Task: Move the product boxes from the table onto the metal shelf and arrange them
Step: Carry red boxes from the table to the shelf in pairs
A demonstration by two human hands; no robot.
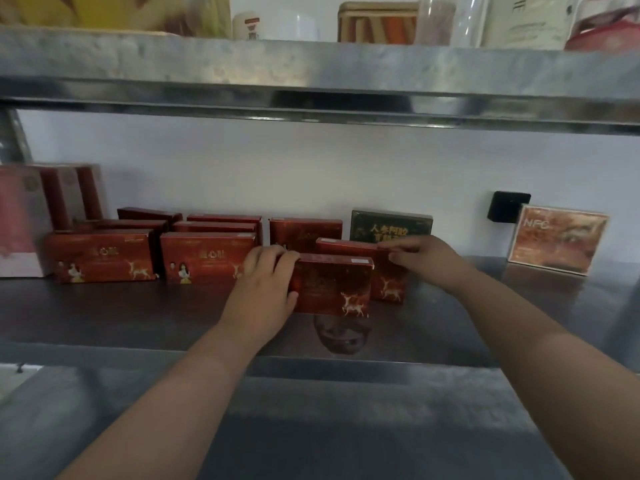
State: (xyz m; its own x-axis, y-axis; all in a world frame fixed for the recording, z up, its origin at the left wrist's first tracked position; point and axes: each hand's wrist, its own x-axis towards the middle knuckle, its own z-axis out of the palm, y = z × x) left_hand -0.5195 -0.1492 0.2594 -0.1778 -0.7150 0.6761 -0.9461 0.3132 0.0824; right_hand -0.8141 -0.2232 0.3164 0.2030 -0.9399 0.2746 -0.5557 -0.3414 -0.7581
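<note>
Several red product boxes with a white deer print stand upright on the metal shelf (138, 317). My left hand (266, 289) grips the left end of the nearest red box (334, 289), which stands in front of the rest. Just behind it stands a second red box (389, 275), and my right hand (419, 256) pinches its top edge. Two rows of the same red boxes (104, 254) (204, 254) stand to the left, with another red box (304, 232) behind my left hand.
A dark green box (391, 225) stands at the back wall. An orange NFC box (557, 239) leans at the right beside a black wall socket (507, 206). Pink and red cartons (41, 209) fill the left end. The upper shelf (311, 67) holds blurred goods.
</note>
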